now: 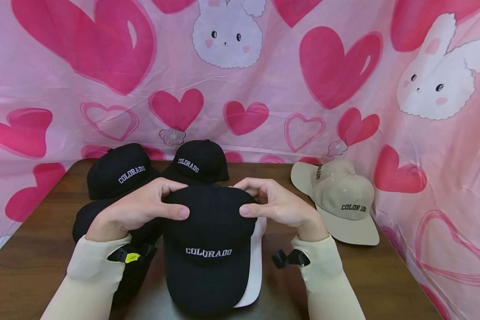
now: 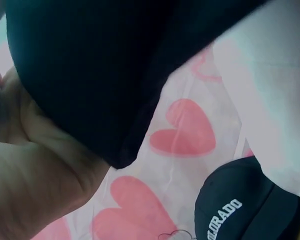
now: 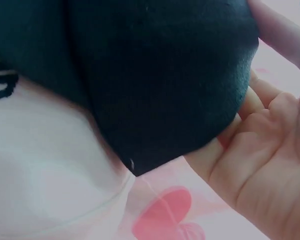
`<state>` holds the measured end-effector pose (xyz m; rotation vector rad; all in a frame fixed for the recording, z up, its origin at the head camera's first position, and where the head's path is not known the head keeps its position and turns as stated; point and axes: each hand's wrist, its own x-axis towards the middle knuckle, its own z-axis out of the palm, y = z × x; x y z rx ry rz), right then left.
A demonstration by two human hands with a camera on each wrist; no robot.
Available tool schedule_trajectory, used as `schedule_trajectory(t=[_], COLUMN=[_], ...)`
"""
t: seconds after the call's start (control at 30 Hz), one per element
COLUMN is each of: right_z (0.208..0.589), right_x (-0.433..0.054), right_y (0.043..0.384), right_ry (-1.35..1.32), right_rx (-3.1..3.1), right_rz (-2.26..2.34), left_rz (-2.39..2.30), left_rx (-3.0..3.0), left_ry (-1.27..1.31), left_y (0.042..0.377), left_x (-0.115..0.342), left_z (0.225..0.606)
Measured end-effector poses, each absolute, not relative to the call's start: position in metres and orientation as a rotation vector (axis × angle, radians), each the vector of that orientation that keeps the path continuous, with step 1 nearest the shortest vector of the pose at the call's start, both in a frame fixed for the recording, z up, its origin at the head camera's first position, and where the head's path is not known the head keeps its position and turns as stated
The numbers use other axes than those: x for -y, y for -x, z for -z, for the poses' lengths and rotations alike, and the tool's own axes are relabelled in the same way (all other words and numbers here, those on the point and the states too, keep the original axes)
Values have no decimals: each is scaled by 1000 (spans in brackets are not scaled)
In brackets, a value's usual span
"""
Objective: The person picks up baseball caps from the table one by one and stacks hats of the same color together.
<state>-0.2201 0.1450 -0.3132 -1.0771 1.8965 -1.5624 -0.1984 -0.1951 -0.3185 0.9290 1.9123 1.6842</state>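
Observation:
A black cap (image 1: pixel 208 226) with white COLORADO lettering is held in front of me, its brim toward me. My left hand (image 1: pixel 140 209) pinches its crown on the left, thumb on the near face and the other fingers behind. On the opposite side my right hand (image 1: pixel 282 208) grips the crown the same way, and in the right wrist view its fingers (image 3: pixel 252 130) curl behind the fabric. Below the black cap is a white cap (image 1: pixel 257 266), mostly covered; dark lettering on this white cap (image 3: pixel 45 175) shows at the edge of the right wrist view.
Two black caps, one at the back left (image 1: pixel 118 171) and one at back centre (image 1: pixel 202 160), lie on the brown table (image 1: pixel 36 266). More black fabric (image 1: pixel 90 220) lies under my left forearm. Overlapping beige caps (image 1: pixel 344 195) sit at right. Heart-patterned cloth (image 1: pixel 240 84) hangs behind.

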Motion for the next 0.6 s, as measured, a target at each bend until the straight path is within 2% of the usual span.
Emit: schedule_trajectory(t=[0.33, 0.6], right_z=[308, 309], right_x=[-151, -139], right_y=[220, 215], right_ry=[1132, 1109], right_rx=[-2032, -2032], right_rz=[1472, 1566], left_rz=[-1721, -1664], left_rx=[-1960, -2168], left_ry=[-904, -831], left_y=[196, 191], left_x=[201, 213], left_z=[314, 303])
